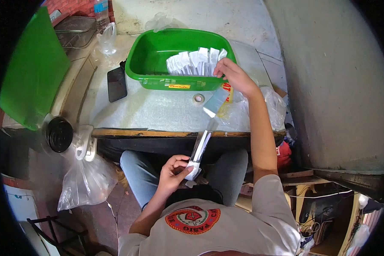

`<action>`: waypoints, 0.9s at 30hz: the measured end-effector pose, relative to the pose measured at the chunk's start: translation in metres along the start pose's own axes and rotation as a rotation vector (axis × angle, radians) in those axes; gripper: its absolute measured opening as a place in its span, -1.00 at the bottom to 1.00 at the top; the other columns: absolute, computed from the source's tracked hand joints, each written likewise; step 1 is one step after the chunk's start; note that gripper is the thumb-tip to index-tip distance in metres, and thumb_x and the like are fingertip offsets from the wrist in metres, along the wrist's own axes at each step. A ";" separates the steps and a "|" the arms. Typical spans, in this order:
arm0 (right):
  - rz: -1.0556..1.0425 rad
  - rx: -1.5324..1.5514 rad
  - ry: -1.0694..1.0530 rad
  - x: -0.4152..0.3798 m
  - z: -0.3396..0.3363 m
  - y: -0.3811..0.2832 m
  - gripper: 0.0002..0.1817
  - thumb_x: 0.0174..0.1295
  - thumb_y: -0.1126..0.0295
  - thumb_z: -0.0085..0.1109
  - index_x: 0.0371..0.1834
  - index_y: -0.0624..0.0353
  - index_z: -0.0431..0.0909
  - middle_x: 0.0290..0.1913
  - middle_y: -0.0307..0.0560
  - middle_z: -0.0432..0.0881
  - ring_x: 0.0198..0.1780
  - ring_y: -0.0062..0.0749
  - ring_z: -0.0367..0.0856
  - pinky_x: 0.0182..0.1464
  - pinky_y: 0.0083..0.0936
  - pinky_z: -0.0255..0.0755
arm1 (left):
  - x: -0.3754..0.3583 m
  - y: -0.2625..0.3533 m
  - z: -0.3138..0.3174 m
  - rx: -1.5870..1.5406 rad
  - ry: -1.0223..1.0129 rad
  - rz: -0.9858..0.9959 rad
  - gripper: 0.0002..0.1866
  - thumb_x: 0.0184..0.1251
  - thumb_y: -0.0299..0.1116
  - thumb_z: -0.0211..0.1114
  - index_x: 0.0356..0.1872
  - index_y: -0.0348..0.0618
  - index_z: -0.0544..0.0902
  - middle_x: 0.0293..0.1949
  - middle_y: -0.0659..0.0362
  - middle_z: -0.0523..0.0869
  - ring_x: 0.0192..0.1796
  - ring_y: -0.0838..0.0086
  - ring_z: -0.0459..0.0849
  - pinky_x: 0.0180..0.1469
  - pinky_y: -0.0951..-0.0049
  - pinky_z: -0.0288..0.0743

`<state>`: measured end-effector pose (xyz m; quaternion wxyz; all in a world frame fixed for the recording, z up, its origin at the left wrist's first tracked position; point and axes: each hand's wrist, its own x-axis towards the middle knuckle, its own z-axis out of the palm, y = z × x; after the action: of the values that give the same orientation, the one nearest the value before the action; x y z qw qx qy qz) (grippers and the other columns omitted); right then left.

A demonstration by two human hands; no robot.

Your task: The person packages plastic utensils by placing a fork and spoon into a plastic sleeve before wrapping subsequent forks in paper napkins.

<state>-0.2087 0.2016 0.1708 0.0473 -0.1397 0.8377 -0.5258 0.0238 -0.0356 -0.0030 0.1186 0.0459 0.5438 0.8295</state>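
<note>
My left hand (173,173), in front of my lap, is closed on a narrow clear plastic packet (200,147). White stick-like pieces show inside it, with a white tissue-like wrap at the lower end. My right hand (232,76) is over the front right rim of a green basin (145,80). Its fingers are bent together, and whatever they may hold is too small to make out. Beside those fingers, a row of similar white packets (196,62) stands in the basin. Below that hand lies a stack of clear plastic sleeves (216,101) on the table.
A roll of tape (198,99) sits before the basin, and a black phone (117,84) lies to its left. Crumpled clear plastic bags (272,106) are at the table's right. Another clear bag (87,183) hangs at the left, below a round black object (59,134).
</note>
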 end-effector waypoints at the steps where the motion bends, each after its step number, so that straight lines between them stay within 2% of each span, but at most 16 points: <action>1: -0.095 -0.012 -0.080 -0.008 0.001 -0.007 -0.78 0.48 0.27 -0.10 -0.17 0.18 0.45 -0.20 -0.18 0.57 -0.11 -0.50 0.49 0.01 -0.53 0.34 | 0.001 0.002 0.000 -0.002 0.006 0.004 -0.65 0.27 -0.65 0.33 0.06 -0.28 0.51 -0.28 0.20 0.75 -0.23 0.63 0.69 -0.14 0.61 0.53; 2: -0.189 -0.024 -0.163 -0.017 0.004 -0.014 -0.79 0.48 0.28 -0.08 -0.20 0.18 0.43 -0.18 -0.19 0.51 -0.08 -0.50 0.44 0.03 -0.54 0.30 | 0.002 0.005 0.001 -0.019 -0.006 0.012 -0.66 0.27 -0.66 0.33 0.06 -0.27 0.52 -0.27 0.20 0.75 -0.23 0.63 0.69 -0.14 0.61 0.53; 3: -0.188 -0.025 -0.174 -0.025 0.005 -0.023 -0.79 0.48 0.28 -0.08 -0.20 0.18 0.43 -0.18 -0.19 0.51 -0.08 -0.50 0.44 0.03 -0.54 0.30 | 0.004 0.009 0.002 -0.038 -0.016 0.019 -0.66 0.27 -0.66 0.33 0.05 -0.27 0.52 -0.27 0.20 0.75 -0.22 0.63 0.69 -0.14 0.61 0.53; 5: -0.526 -0.233 -0.273 -0.044 0.009 -0.042 -0.85 0.47 0.35 -0.06 -0.22 0.18 0.40 -0.17 -0.18 0.39 -0.06 -0.48 0.36 0.03 -0.55 0.25 | 0.010 0.024 0.008 0.005 -0.020 0.035 -0.66 0.28 -0.66 0.32 0.06 -0.26 0.53 -0.26 0.21 0.75 -0.22 0.63 0.69 -0.14 0.61 0.54; 9: -0.565 -0.243 -0.379 -0.082 0.022 -0.076 -0.90 0.41 0.42 0.00 -0.25 0.20 0.40 -0.14 -0.12 0.33 -0.06 -0.41 0.33 0.06 -0.53 0.23 | 0.025 0.060 0.022 0.003 -0.045 0.099 -0.66 0.30 -0.65 0.30 0.08 -0.28 0.51 -0.26 0.19 0.74 -0.22 0.63 0.69 -0.15 0.62 0.53; 12: -0.636 -0.388 -0.442 -0.103 0.026 -0.088 -0.92 0.36 0.46 0.03 -0.30 0.22 0.44 -0.10 -0.04 0.33 -0.08 -0.29 0.34 0.07 -0.49 0.26 | 0.037 0.079 0.033 0.008 -0.075 0.114 -0.64 0.28 -0.65 0.32 0.09 -0.29 0.50 -0.28 0.21 0.74 -0.24 0.66 0.68 -0.17 0.63 0.51; 18: -0.586 -0.451 -0.449 -0.123 0.021 -0.083 -0.95 0.31 0.49 0.06 -0.30 0.22 0.47 -0.09 -0.03 0.35 -0.14 -0.26 0.36 -0.01 -0.42 0.33 | 0.055 0.098 0.056 0.009 -0.171 0.125 -0.63 0.27 -0.64 0.35 0.07 -0.21 0.51 -0.30 0.28 0.72 -0.27 0.74 0.61 -0.21 0.69 0.42; 21: -0.638 -0.502 -0.444 -0.129 0.014 -0.077 -0.97 0.29 0.50 0.08 -0.29 0.23 0.47 -0.10 -0.03 0.35 -0.14 -0.26 0.36 -0.01 -0.42 0.33 | 0.060 0.102 0.064 0.027 -0.188 0.092 -0.63 0.25 -0.64 0.36 0.06 -0.21 0.51 -0.32 0.30 0.71 -0.28 0.75 0.60 -0.22 0.70 0.41; 27: -0.575 -0.467 -0.472 -0.142 0.001 -0.073 -0.94 0.30 0.48 0.09 -0.30 0.22 0.48 -0.09 -0.03 0.33 -0.08 -0.25 0.35 0.03 -0.45 0.29 | 0.067 0.099 0.077 0.017 -0.216 0.100 -0.64 0.25 -0.63 0.37 0.04 -0.20 0.53 -0.35 0.32 0.70 -0.29 0.77 0.59 -0.24 0.71 0.41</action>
<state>-0.0595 0.2112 0.2259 0.0561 -0.4906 0.8274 -0.2676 -0.0398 0.0115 0.1147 0.1344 0.1631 0.5320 0.8199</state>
